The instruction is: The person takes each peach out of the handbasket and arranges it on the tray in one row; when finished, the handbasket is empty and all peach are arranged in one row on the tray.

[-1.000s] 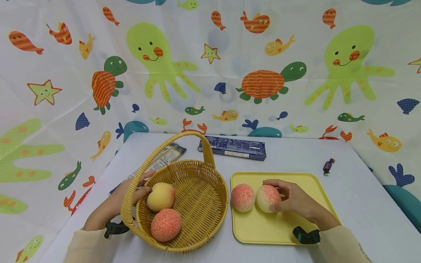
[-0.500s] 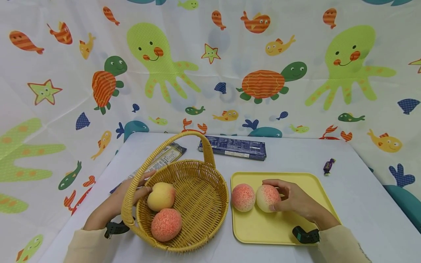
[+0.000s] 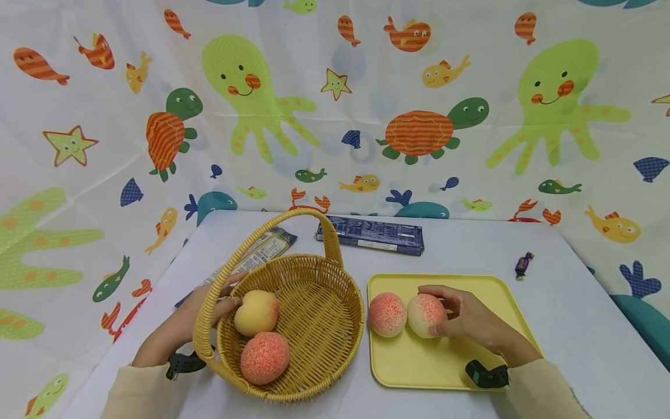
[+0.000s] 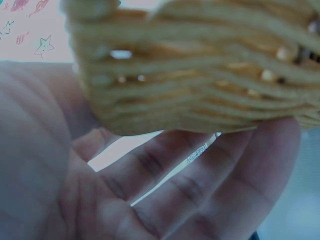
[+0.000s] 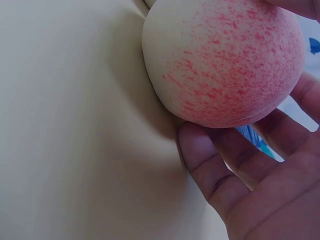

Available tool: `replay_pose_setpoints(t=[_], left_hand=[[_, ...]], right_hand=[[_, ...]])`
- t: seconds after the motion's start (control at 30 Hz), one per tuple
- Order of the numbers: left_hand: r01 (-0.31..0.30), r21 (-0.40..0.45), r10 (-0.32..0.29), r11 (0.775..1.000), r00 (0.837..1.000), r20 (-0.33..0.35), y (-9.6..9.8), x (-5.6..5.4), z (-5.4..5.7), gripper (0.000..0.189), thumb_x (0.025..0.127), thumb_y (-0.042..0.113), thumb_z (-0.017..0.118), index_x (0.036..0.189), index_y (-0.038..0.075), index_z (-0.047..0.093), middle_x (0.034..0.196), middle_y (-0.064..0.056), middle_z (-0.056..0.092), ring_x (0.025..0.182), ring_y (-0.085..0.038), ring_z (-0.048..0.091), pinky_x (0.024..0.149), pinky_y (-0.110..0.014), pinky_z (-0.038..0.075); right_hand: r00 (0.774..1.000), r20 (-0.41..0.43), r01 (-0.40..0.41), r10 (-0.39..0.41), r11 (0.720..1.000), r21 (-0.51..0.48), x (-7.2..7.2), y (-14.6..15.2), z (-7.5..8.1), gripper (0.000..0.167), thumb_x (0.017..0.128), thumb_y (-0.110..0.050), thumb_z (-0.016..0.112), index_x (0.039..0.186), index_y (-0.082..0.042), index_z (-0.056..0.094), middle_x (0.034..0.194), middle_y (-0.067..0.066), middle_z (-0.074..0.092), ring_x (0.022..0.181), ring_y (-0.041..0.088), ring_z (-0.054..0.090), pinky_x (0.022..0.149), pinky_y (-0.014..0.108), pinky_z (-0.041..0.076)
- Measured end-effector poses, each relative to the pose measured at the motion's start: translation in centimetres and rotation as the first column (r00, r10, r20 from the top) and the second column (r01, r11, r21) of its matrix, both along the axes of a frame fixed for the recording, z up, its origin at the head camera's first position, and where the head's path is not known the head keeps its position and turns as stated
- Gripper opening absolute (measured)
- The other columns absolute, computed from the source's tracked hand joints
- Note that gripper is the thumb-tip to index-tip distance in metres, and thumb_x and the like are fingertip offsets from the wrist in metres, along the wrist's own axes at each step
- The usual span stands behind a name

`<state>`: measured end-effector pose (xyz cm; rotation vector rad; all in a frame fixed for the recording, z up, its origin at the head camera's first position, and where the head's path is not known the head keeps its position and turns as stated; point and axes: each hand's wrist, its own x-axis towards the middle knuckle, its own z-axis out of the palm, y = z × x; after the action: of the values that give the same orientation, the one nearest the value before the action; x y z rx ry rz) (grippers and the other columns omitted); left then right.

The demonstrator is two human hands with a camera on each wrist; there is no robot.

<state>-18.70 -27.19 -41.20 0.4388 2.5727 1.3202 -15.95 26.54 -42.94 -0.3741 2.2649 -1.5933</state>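
Basket [image 3: 319, 326] sits left of the yellow tray [image 3: 413, 364]. The left hand [image 3: 184, 317] curls round the basket's side. The right hand [image 3: 466, 317], spread only as wide as one pink-and-white peach [image 3: 423, 319], pinches that peach on the tray.

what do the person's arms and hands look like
The left sleeve and right sleeve are plain beige. Past the cuffs sit a black left camera mount and a black, bent right camera mount. The left hand and right hand are ungloved, no rings visible. No cables show.
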Motion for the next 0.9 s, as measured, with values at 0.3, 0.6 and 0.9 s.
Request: replay_pose_setpoints(t=[0.3, 0.6, 0.9], left_hand=[[0.021, -0.014, -0.022, 1.000, 0.999, -0.029, -0.05, 0.15, 0.13, 0.065, 0.103, 0.023, 0.059, 0.161, 0.004, 0.038, 0.136, -0.032, 0.062, 0.086, -0.016, 0.073, 0.065, -0.030, 0.061], [0.018, -0.021, -0.019, 1.000, 0.999, -0.035, -0.19, 0.18, -0.04, 0.064, 0.103, 0.023, 0.059, 0.160, 0.003, 0.039, 0.132, -0.031, 0.065, 0.081, -0.014, 0.074, 0.063, -0.032, 0.062], [-0.006, -0.054, 0.004, 0.999, 0.999, -0.040, -0.03, 0.21, 0.09, 0.064, 0.102, 0.026, 0.060, 0.160, 0.007, 0.041, 0.134, -0.030, 0.064, 0.091, -0.022, 0.074, 0.065, -0.030, 0.061]], right_hand=[[1.000, -0.018, -0.018, 0.018, 1.000, -0.007, 0.01, 0.01, 0.07, 0.079, 0.082, -0.009, 0.083, 0.152, 0.003, 0.048, 0.148, 0.026, 0.052, 0.120, 0.030, 0.055, 0.090, 0.031, 0.053], [1.000, -0.013, -0.007, 0.007, 1.000, 0.009, -0.02, 0.08, -0.10, 0.081, 0.083, -0.010, 0.083, 0.154, 0.002, 0.047, 0.151, 0.025, 0.050, 0.127, 0.033, 0.054, 0.094, 0.029, 0.052], [1.000, -0.027, 0.008, -0.007, 0.999, 0.049, 0.11, 0.24, -0.02, 0.078, 0.088, -0.018, 0.080, 0.156, 0.000, 0.044, 0.155, 0.024, 0.048, 0.136, 0.043, 0.050, 0.100, 0.030, 0.049]])
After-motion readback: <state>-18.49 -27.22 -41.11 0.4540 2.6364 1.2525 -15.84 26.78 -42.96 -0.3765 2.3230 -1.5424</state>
